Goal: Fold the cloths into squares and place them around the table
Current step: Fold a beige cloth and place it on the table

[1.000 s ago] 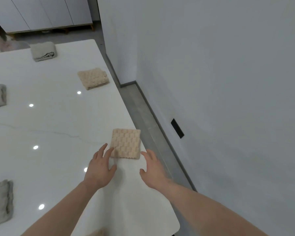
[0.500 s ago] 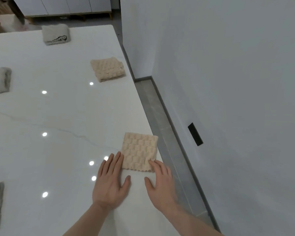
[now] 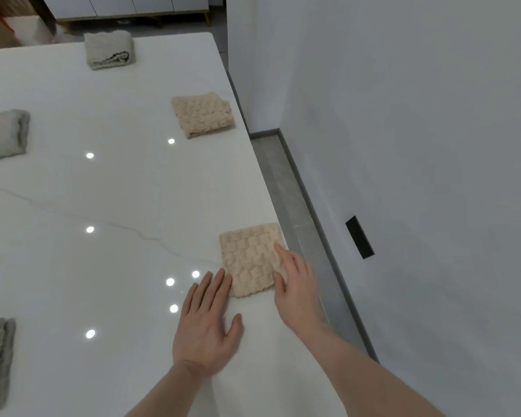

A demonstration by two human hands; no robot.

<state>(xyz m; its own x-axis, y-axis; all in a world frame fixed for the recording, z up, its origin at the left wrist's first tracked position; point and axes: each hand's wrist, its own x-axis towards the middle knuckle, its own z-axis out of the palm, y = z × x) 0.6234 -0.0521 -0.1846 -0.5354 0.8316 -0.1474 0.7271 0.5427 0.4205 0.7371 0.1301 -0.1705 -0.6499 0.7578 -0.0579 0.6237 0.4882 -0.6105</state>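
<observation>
Folded beige cloth [image 3: 251, 258] lying flat at the right edge of the white table [image 3: 118, 191], toward the near corner. Right hand [image 3: 295, 288] resting on its right side, fingers straight, thumb against the near edge. Left hand [image 3: 206, 325] flat on the table, fingers extended, tips just touching the cloth's near-left corner. Nothing gripped by either hand.

— The cloth under the fingers [image 3: 283, 257]? Beige cloth [image 3: 250, 258], woven checker texture; a second beige one [image 3: 202, 114] beyond them.
— And the table [image 3: 103, 191]? White, faint grey veining; grey cloths [image 3: 109, 49] further off.
</observation>
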